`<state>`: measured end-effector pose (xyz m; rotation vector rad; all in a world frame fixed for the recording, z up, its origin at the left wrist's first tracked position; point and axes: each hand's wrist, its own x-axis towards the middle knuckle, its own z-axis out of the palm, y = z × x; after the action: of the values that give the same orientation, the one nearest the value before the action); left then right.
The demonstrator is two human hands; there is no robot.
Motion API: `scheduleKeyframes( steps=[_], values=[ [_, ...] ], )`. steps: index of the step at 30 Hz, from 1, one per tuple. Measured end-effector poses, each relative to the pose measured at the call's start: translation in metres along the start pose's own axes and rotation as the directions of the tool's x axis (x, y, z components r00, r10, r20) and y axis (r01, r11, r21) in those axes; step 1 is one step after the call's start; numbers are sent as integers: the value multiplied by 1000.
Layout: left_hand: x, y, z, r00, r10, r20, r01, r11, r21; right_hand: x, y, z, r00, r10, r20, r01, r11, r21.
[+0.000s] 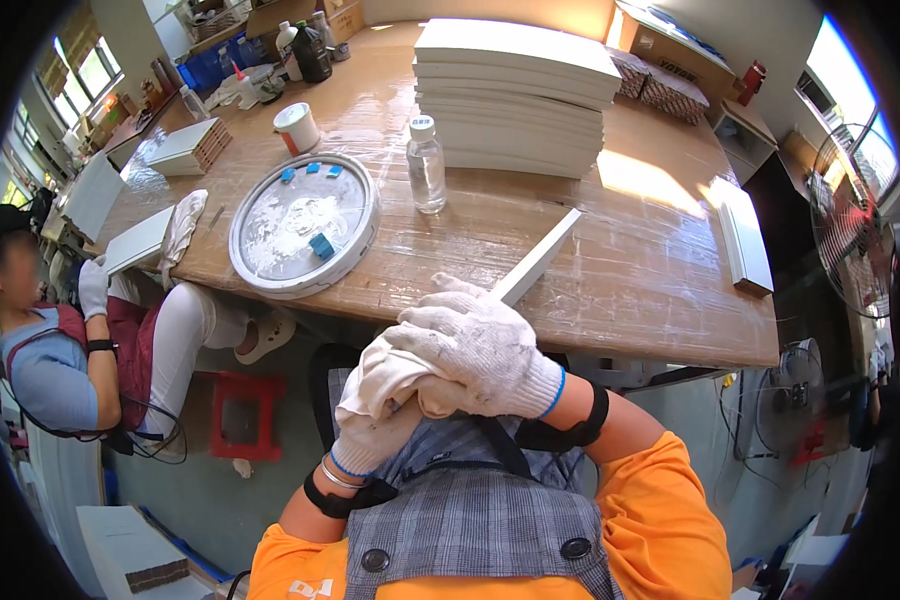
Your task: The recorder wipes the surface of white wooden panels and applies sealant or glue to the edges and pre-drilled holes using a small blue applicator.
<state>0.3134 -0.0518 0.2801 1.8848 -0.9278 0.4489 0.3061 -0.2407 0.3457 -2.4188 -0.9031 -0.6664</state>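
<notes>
Both my hands wear white knitted gloves and meet in front of my apron at the table's near edge. My left hand (370, 441) is closed on a crumpled off-white cloth (398, 377). Over the cloth from the right lies my right hand (482, 343), its fingers bent around the bundle. Behind that hand a narrow white board (538, 257) slants away across the tabletop; its near end is hidden, so I cannot tell whether the hand touches it. A round pail lid (350, 190) with white paste and several small blue pieces lies to the left.
A clear bottle (426, 168) stands before a tall stack of white boards (515, 95). Behind the lid is a white tub (296, 128). Another white board (739, 236) lies at the table's right end. A co-worker (60, 340) sits at left, near a red stool (246, 415).
</notes>
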Motion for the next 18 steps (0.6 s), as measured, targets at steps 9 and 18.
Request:
scheduleKeyframes(
  steps=[9,18],
  values=[
    [4,-7,-9,977,69,201,-71,997,4,-113,144,-75,320,840,-438,-655,530,538],
    [-30,-33,-2,922,281,266,-372,833,409,-53,15,-47,812,480,-333,-320,842,434]
  ],
)
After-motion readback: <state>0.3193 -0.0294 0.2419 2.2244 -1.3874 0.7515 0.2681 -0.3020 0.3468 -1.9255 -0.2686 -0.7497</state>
